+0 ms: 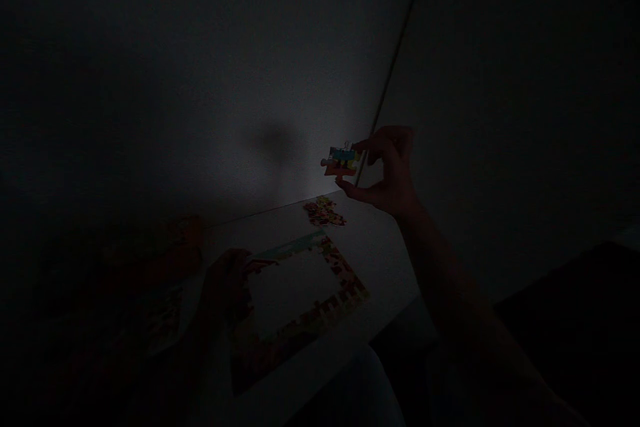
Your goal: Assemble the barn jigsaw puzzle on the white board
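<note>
The picture is very dark. My right hand (pixel 393 170) is raised in front of the wall, pinching a jigsaw puzzle piece (pixel 341 160) between thumb and fingers. The piece shows blue, yellow and orange patches. Below it on the table lies a partly assembled jigsaw puzzle (pixel 345 270), a joined border around a bare middle. My left hand (pixel 225 277) rests at the puzzle's left side near its upper left corner. Its fingers lie loosely extended, dim in the shadow, and nothing shows in them.
A small heap of loose puzzle pieces (pixel 324 211) lies at the back of the white table (pixel 390 260), near the wall (pixel 225 80). Dim reddish objects (pixel 165 260) and a printed picture (pixel 165 313) are at the left. My knee (pixel 367 380) is below the front edge.
</note>
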Tool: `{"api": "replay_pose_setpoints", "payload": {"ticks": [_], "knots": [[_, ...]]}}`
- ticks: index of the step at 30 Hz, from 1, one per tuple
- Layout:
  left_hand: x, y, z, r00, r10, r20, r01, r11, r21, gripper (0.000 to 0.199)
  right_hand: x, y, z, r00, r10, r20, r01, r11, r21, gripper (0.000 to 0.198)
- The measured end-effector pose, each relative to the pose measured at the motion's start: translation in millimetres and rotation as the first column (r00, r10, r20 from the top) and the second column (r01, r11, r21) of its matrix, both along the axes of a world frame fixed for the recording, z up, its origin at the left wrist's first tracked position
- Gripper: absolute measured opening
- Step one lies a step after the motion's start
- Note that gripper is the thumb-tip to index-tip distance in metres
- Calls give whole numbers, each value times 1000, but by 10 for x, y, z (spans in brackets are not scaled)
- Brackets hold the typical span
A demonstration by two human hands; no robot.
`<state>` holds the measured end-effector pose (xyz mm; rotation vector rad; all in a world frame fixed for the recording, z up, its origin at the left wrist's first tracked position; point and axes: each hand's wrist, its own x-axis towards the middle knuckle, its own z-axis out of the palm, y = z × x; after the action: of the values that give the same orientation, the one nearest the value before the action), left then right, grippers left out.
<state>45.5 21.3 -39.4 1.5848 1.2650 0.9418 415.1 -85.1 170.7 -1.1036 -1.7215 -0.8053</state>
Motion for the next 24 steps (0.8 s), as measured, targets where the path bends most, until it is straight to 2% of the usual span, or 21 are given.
{"api": "replay_pose_setpoints", "payload": {"ticks": [4,7,9,11,12,15,17,19,21,22,24], "knots": [[7,-29,11,1000,-3,-4,2,1000,-19,37,-44,-121,225,997,9,71,-14,997,75,61],[19,-30,44,1000,5,-5,-5,1000,29,36,-69,-174,175,996,49,81,-51,999,14,66],[33,-18,75,1000,1,-11,0,997,77,36,-4,-161,-43,997,63,49,-55,986,-155,71],[54,2,99,999,4,-45,3,990,141,37,148,-127,-430,999,43,9,-37,929,-368,74],[65,11,106,999,14,-48,-6,988,157,37,253,-114,-671,1000,23,-12,-26,900,-434,73],[84,27,98,998,31,-52,-22,985,174,33,633,-122,-1415,987,-63,-150,-31,830,-556,68],[83,30,67,999,19,-43,-11,984,178,33,885,-161,-1784,952,-188,-241,-7,774,-633,68],[76,34,27,1000,1,-28,4,985,172,34,1074,-181,-1982,929,-328,-172,93,656,-749,70],[70,43,-8,1000,-10,-17,13,986,166,35,1160,-125,-2029,916,-400,-43,197,540,-818,71],[69,48,-21,1000,-12,-15,14,986,166,36,1161,-54,-2017,915,-404,-4,220,507,-834,69],[67,60,-37,1000,-11,-18,14,987,159,36,1088,174,-1973,917,-398,-20,198,498,-844,64]]}}
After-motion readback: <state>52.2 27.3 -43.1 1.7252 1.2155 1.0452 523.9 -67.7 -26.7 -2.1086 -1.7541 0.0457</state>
